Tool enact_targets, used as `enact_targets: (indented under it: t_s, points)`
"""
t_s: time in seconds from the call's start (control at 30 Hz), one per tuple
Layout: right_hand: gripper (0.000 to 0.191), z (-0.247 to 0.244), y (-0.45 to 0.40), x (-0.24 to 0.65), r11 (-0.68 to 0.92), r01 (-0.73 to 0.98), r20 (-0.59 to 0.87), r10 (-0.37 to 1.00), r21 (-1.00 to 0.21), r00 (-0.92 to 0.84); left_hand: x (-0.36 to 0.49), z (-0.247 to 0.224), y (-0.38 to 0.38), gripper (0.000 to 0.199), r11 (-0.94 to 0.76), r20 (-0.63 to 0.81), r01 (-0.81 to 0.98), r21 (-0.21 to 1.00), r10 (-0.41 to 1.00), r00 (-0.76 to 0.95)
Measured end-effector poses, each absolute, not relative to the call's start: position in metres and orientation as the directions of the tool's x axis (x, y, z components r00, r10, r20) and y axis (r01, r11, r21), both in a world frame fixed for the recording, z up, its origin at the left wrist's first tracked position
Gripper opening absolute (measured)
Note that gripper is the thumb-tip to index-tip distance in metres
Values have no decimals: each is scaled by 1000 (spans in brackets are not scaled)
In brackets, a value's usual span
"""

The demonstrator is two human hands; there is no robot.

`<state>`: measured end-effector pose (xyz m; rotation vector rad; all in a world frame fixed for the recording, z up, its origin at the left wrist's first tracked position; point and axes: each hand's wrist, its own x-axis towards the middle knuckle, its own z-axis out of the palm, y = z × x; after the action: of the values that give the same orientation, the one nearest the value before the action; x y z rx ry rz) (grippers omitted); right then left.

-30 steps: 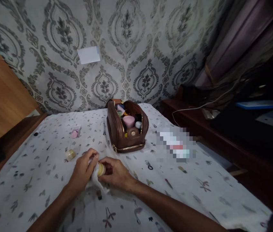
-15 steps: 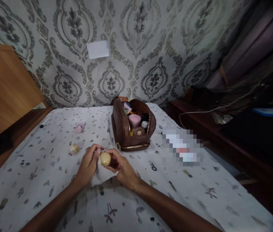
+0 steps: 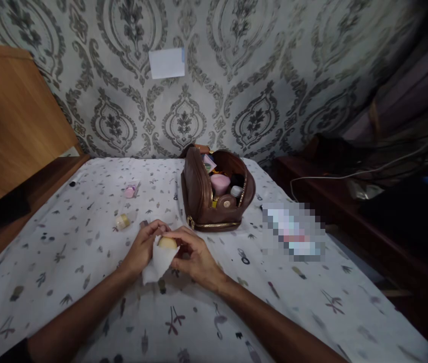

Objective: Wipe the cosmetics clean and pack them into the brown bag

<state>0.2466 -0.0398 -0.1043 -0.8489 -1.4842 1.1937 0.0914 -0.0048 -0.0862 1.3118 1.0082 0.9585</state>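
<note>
Close together in front of the bag, my two hands work on a small round pale-yellow container [image 3: 167, 243]. My right hand [image 3: 198, 256] is closed around its right side, fingers over the top and thumb below. A white tissue [image 3: 157, 264] hangs from my left hand [image 3: 143, 248], whose curled fingers press it against the container's left and front. Most of the container is hidden by the tissue and fingers. Just behind them stands a brown cosmetic bag [image 3: 214, 214], unzipped, with a pink round item [image 3: 220, 184] and a white-lidded jar [image 3: 236, 191] inside.
On the patterned sheet [image 3: 96, 312] lie a small yellowish jar [image 3: 122, 222] and a pink item in clear packaging [image 3: 130, 189], both to the left. A blurred-out flat object [image 3: 293, 232] lies right of the bag. Wooden furniture [image 3: 13, 121] borders the left side.
The tissue has come up around the front of the container, covering more of it. My right fingers have moved over its top. The view has shifted slightly.
</note>
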Motion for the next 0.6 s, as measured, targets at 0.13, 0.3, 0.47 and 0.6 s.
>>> enact_targets:
  t_s: [0.13, 0.3, 0.47, 0.6]
  points:
    - [43, -103, -41, 246, 211, -133, 236, 949, -968, -208, 95, -87, -7, 37, 174, -136, -110, 979, 947, 292]
    - [49, -98, -44, 246, 127, -177, 153, 978, -976, -145, 95, -86, -10, 27, 138, -98, -106, 985, 943, 317]
    - [52, -96, -43, 248, 139, -174, 158, 982, -975, -101, 100, -91, -21, 22, -123, 70, 105, 987, 910, 408]
    - [53, -85, -42, 258, 262, -96, 269, 961, -960, -63, 102, -94, -27, 24, -239, 103, 241, 941, 877, 470]
